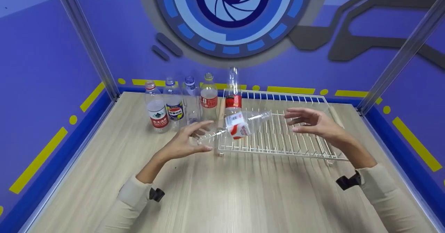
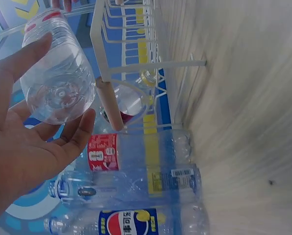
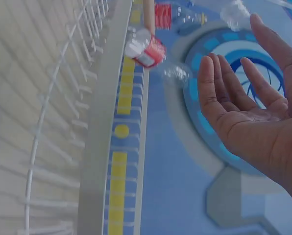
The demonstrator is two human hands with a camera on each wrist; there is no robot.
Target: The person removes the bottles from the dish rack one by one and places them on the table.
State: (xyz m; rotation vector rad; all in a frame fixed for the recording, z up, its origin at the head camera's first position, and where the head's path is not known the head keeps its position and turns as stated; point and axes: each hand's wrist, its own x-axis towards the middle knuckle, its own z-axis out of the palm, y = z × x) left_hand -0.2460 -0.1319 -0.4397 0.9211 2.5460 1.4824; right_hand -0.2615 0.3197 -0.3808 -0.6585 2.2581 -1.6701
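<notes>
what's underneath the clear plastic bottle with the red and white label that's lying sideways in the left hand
Under the clear plastic bottle held by the left hand are the white wire rack and its front edge on the wooden table. The rack wires straight beneath it are blurred through the plastic.

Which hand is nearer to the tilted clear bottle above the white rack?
Left. The left hand cups the base of the tilted bottle, fingers touching it. The right hand is open beside the bottle's neck end, apart from it, over the white rack.
</notes>
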